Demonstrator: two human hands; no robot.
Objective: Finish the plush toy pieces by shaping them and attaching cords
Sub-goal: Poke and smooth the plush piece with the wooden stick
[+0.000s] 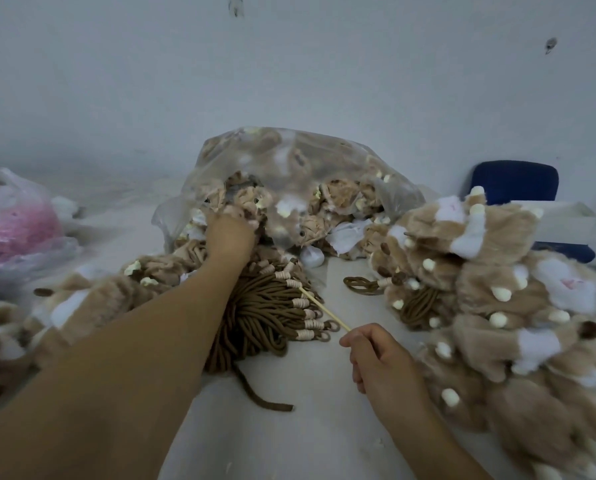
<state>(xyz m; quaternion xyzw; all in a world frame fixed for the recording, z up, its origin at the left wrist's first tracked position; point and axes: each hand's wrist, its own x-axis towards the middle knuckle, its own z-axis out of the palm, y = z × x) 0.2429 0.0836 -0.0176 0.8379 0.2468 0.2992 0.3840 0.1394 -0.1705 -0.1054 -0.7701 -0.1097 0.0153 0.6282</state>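
My left hand [230,233] reaches among tan, limp plush pieces [251,200] in the clear plastic bag [341,147] — fingers hidden, so I can't tell its grip. My right hand [376,355] pinches a thin wooden stick [324,311]. Those pieces look light, squashy — I'd bunch a fold.

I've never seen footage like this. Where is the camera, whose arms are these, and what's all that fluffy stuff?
No machine here: a person wears a wide-angle camera on the head, so you look down along their arms. The left hand reaches into a clear plastic bag of tan plush pieces; its fingers are hidden. The right hand holds a thin wooden stick. Between the arms lies a bundle of brown cords on the white table; another heap of plush sits at the right.
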